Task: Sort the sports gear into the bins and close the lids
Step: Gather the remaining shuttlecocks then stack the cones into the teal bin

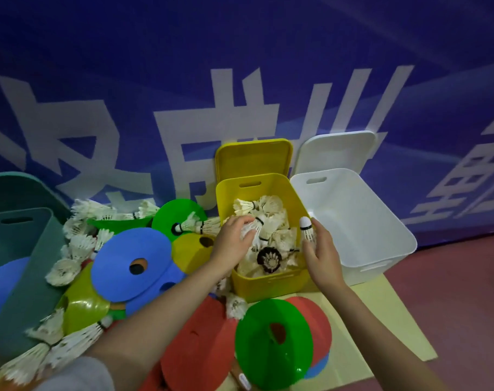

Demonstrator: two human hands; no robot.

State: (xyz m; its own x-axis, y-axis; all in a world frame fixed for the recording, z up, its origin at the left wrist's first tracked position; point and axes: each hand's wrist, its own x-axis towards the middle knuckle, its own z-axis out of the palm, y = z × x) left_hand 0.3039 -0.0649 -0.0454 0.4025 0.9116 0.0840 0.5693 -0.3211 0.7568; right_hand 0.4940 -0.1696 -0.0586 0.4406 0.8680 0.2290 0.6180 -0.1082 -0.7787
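We see three open bins in a row vs. the blue banner (pixel 183 66): teal bin (pixel 17 249) at left, yellow bin (pixel 271 286) in the middle, white bin (pixel 361 221) at right. Yellow lid (pixel 254 156) and white lid (pixel 339 148) stand upright behind their bins.

Left hand (pixel 234 241) is over the yellow bin's left rim, fingers curled round a white shuttlecock (pixel 251 230). Right hand (pixel 322 252) is at the bin's right rim, gripping a second shuttlecock (pixel 308 230), cork end up.

Yellow bin holds a heap of shuttles, incl. one dark one (pixel 269 259).

Loose shuttles (pixel 79 244) and flat cones lie btwn teal and yellow bins: blue cone (pixel 127 261) on top, green cone (pixel 274 342) near us over red cones (pixel 200 348).
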